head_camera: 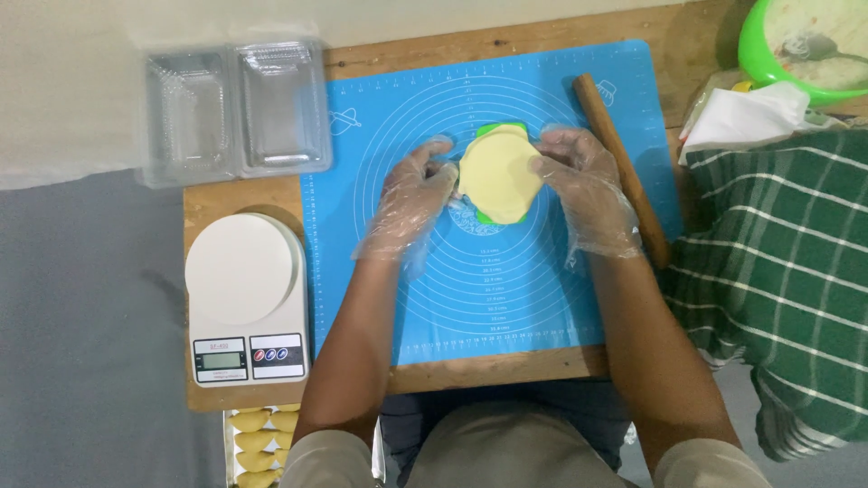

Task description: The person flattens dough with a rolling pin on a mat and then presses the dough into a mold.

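Note:
A round sheet of pale yellow dough [498, 172] lies over a green mould [489, 217], whose edges peek out at top and bottom, on a blue baking mat [506, 298]. My left hand [411, 203], in a clear plastic glove, touches the dough's left edge. My right hand [583, 190], also gloved, presses on its right edge. Both hands bracket the dough from the sides.
A wooden rolling pin [624, 172] lies at the mat's right edge. A white kitchen scale [244, 298] and an open clear plastic container [237, 113] sit to the left. A green bowl [755, 45], white plastic [750, 113] and a green checked cloth [787, 271] are right. Shaped pastries [258, 438] lie below.

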